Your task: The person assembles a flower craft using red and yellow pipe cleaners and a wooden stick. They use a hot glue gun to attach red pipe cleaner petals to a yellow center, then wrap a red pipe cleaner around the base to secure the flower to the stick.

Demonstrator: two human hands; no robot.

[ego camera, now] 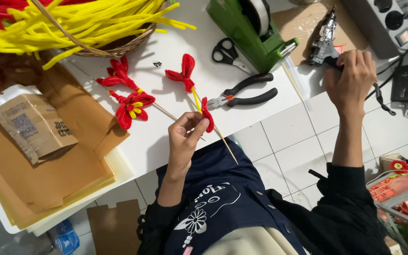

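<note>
My left hand [185, 134] pinches a red petal [207, 115] against its stick [225, 144] to steady it, while my right hand [352, 78] grips the glue gun [324, 40] at two o'clock.

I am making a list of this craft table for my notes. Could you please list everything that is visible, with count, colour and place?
Pipe cleaners: many, yellow and some red, in the wicker basket at top left.
Finished flowers: two, red with yellow, on the white table.
Bow-shaped piece: one, red, table centre.
Scissors: one, black, beside the tape dispenser, green.
Pliers: one, black handles, table edge.
Glue gun: one, silver, on cardboard at top right.
Brown paper sheets: a stack, left.
Small packet: one, brown, on the stack.
Left hand: holds a red petal on a wooden stick.
Right hand: on the glue gun.
</note>
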